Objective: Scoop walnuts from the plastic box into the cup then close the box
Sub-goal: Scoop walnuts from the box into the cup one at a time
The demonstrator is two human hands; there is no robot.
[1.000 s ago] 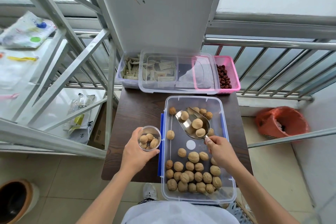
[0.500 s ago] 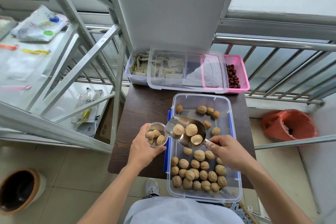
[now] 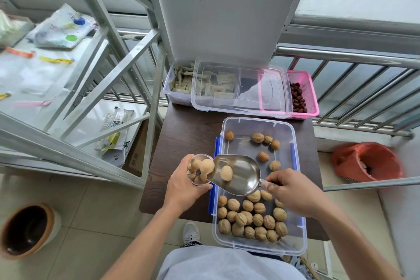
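Observation:
A clear plastic box point(image 3: 293, 134) with blue latches stands open on the dark wooden table point(image 3: 186, 129), holding several walnuts point(image 3: 250, 218), most of them heaped at its near end. My left hand point(image 3: 184, 186) grips a small clear cup point(image 3: 200, 171) just left of the box, with walnuts in it. My right hand point(image 3: 293, 191) holds the handle of a metal scoop point(image 3: 238, 175), tilted with its mouth over the cup. Blurred walnuts are tumbling into the cup; one walnut point(image 3: 226, 173) is still in the scoop. The box's clear lid point(image 3: 241, 88) lies across the containers behind.
Behind the box sit a clear container of paper packets point(image 3: 181, 82) and a pink basket of red dates point(image 3: 304, 95). A metal frame point(image 3: 127, 63) stands to the left, a railing point(image 3: 363, 88) behind, an orange-bagged bin point(image 3: 368, 161) right, a brown pot point(image 3: 27, 229) on the floor.
My right hand lifted the loaded scoop out of the box, swung it left to the cup and tipped it. Two walnuts left the scoop toward the cup. The view shifted down and left.

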